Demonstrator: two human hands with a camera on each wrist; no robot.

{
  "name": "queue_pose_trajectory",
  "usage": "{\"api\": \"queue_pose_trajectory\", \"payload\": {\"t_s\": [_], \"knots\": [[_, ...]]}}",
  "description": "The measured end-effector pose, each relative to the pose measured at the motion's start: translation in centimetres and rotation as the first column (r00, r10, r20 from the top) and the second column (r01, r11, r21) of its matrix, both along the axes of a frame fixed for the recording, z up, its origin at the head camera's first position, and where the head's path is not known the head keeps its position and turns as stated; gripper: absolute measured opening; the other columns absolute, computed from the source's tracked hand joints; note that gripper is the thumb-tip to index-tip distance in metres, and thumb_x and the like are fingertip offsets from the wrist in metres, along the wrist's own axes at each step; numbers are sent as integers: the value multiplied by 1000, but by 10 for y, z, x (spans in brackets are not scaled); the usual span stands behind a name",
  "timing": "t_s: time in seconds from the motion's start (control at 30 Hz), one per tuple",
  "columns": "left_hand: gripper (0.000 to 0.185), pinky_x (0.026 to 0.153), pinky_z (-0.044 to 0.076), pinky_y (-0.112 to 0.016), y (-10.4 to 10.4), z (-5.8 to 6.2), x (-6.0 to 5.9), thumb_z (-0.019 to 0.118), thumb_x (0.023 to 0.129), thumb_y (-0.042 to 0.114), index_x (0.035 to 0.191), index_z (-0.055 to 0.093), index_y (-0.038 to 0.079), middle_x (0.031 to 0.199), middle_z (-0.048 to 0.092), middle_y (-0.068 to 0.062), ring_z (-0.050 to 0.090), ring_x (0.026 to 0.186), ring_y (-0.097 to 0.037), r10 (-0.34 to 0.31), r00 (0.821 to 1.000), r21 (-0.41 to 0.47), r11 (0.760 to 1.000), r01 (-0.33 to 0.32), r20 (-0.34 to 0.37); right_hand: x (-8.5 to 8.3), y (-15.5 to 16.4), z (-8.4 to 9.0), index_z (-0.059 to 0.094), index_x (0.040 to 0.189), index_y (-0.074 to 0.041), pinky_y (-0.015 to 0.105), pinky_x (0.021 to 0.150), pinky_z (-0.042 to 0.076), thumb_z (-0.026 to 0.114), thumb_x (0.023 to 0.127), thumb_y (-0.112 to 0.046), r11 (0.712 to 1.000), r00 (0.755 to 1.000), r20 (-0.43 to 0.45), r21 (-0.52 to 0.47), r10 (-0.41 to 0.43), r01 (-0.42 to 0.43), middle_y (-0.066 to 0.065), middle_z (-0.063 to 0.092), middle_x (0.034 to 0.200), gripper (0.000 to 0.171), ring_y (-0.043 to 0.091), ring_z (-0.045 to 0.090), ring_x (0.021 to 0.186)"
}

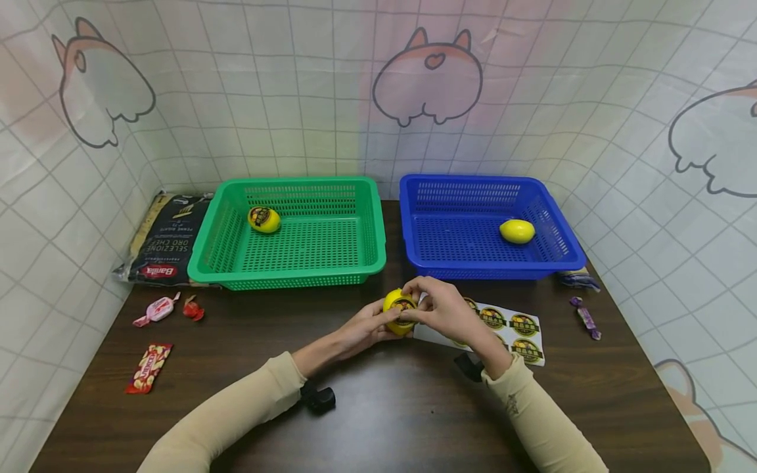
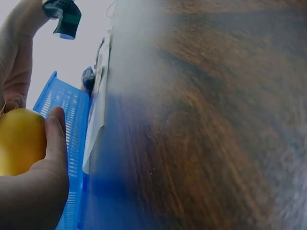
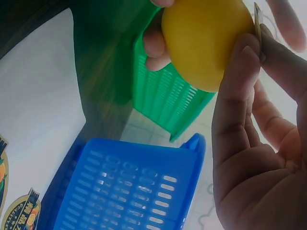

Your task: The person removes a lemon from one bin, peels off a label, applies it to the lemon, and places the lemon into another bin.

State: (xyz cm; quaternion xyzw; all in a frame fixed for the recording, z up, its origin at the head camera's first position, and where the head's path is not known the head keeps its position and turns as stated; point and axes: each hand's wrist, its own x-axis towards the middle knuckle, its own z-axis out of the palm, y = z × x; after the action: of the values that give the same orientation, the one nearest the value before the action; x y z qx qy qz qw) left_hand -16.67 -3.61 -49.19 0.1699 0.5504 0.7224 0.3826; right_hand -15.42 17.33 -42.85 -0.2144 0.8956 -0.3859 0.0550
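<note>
My left hand (image 1: 368,326) holds a yellow lemon (image 1: 390,300) above the table, its fingers curled round the fruit. A round black and gold sticker (image 1: 405,306) faces up at the lemon's side. With thumb and fingertips, my right hand (image 1: 449,314) pinches that sticker against the lemon; the right wrist view shows the sticker's thin edge (image 3: 257,23) between them. Under the right hand lies a white sheet (image 1: 429,334) with several more round stickers, partly hidden by hand and wrist. The left wrist view shows the lemon's bare underside (image 2: 21,141).
A green basket (image 1: 290,278) at the back left contains a stickered lemon (image 1: 264,220). The blue basket (image 1: 473,270) beside it contains a plain lemon (image 1: 517,231). A pasta bag (image 1: 168,240), wrapped candies (image 1: 158,309) and a red snack packet (image 1: 149,369) lie left; a purple candy (image 1: 585,318) lies right.
</note>
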Motion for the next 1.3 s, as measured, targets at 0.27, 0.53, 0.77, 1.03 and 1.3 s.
{"api": "queue_pose_trajectory", "payload": {"t_s": [0.27,0.53,0.77,1.03,1.3], "knots": [[51,114,44,-49,0,-3,1,42,107,34,148,33,5,138,50,-17,64,115,-21,-7,1000,-28,1000,6,-16,1,-1,-3,64,113,-13,20,64,54,79,86,-24,1000,1000,6,18,-10,10,3,60,94,33,10,63,75],[57,111,48,-40,-3,-4,2,38,107,40,151,29,5,141,47,-19,65,114,-19,-46,999,21,999,46,20,0,4,-9,62,115,-16,24,64,55,78,86,-32,997,994,98,-55,-54,60,8,60,101,37,14,64,77],[67,110,49,-36,-4,1,3,39,105,49,154,23,7,147,42,-25,64,118,-20,-47,997,66,997,44,57,3,6,-14,53,135,-18,39,71,63,62,97,-45,985,934,356,-161,3,59,18,63,123,48,19,70,84],[65,106,51,-35,-5,5,6,39,106,45,154,24,4,146,43,-27,67,113,-19,-59,996,102,993,52,66,5,9,-15,40,149,-5,51,79,62,52,104,-34,943,895,408,-331,182,-40,28,63,124,55,15,69,91],[74,101,55,-32,-8,9,5,48,100,48,154,26,1,135,53,-15,70,109,-18,-74,996,165,984,64,57,5,11,-16,39,150,-1,55,78,61,53,104,-22,898,895,378,-436,237,-54,34,64,121,53,11,71,85]]}}
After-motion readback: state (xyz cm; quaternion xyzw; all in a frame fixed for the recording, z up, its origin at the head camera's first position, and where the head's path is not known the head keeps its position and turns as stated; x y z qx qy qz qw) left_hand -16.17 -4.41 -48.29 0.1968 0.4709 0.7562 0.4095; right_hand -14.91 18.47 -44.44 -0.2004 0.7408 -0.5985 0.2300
